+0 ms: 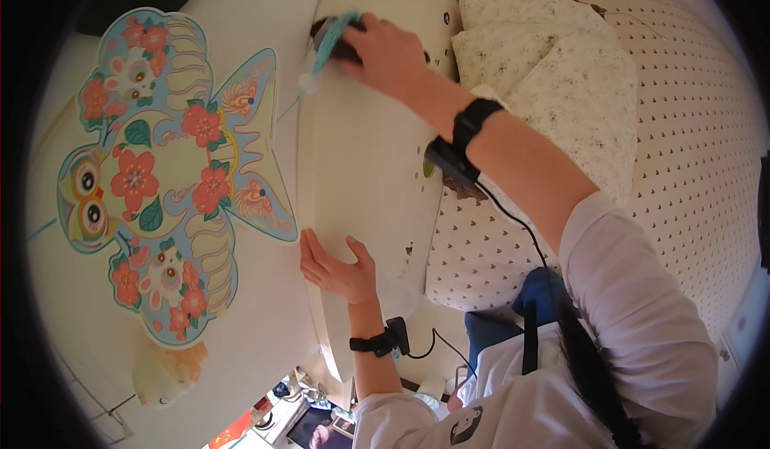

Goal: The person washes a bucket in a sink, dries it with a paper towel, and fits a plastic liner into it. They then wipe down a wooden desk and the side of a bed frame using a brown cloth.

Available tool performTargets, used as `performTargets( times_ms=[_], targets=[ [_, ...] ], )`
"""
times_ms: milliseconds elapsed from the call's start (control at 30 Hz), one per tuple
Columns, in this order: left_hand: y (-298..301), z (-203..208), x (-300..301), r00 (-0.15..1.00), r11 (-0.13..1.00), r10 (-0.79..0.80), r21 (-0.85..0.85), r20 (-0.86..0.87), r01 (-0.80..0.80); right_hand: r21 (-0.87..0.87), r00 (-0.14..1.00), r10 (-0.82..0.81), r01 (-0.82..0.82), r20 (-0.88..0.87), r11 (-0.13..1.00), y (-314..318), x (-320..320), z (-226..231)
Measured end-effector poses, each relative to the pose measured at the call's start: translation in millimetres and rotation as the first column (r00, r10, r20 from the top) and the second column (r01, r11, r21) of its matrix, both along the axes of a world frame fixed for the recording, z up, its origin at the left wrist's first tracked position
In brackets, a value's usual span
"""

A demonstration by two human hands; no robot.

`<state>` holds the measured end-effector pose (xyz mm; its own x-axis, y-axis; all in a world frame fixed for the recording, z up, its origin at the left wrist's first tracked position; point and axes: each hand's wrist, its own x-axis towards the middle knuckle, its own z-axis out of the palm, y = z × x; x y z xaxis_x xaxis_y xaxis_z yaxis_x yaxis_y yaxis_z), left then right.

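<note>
My right hand (389,54) is closed at the far end of a cream board, with its fingers around a dark brown piece and a teal tassel-like strip (329,44). A small pale blob and a thin line trail from the strip; its exact kind is unclear. My left hand (341,268) holds nothing. Its fingers are stretched out and its fingertips lie by the near part of the cream board (365,176), close to the wall. Left of both hands, a colourful swallow-shaped kite (172,176) with an owl-like head, pink flowers and rabbits is flat on the wall.
On the right is a bed with a heart-patterned sheet (698,128) and a folded floral quilt (553,88). A pale round decoration (164,377) is below the kite. Various items and a dark screen (309,426) are at the bottom. Cables run from both wrist straps.
</note>
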<state>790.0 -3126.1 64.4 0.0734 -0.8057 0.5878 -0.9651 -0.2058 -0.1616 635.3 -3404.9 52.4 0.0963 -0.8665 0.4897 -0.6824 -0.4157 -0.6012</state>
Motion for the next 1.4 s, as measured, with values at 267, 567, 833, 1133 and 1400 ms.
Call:
performTargets(
  times_ms=[267,567,833,1133,1400],
  targets=[
    [-2,1,0,1.0,1.0,-0.01,0.029,0.001,0.01,0.235,0.984,0.156,-0.172,0.083,0.957,-35,-20,16],
    [-12,0,-8,1.0,0.999,-0.019,0.035,-0.003,0.019,0.008,0.979,0.059,-0.061,0.197,0.998,-41,-16,-4],
    [-10,1,-10,0.996,0.999,-0.015,0.044,-0.093,0.019,-0.006,0.978,0.046,-0.046,0.203,0.999,-43,-14,-11],
    [-11,2,-10,0.998,0.999,-0.042,0.033,-0.043,0.043,0.327,0.936,-0.175,0.069,0.305,0.942,54,25,-98],
    [0,-1,-3,0.999,0.998,-0.041,0.053,-0.014,0.042,0.421,0.887,-0.045,-0.173,0.459,0.89,142,51,-87]
  ],
)
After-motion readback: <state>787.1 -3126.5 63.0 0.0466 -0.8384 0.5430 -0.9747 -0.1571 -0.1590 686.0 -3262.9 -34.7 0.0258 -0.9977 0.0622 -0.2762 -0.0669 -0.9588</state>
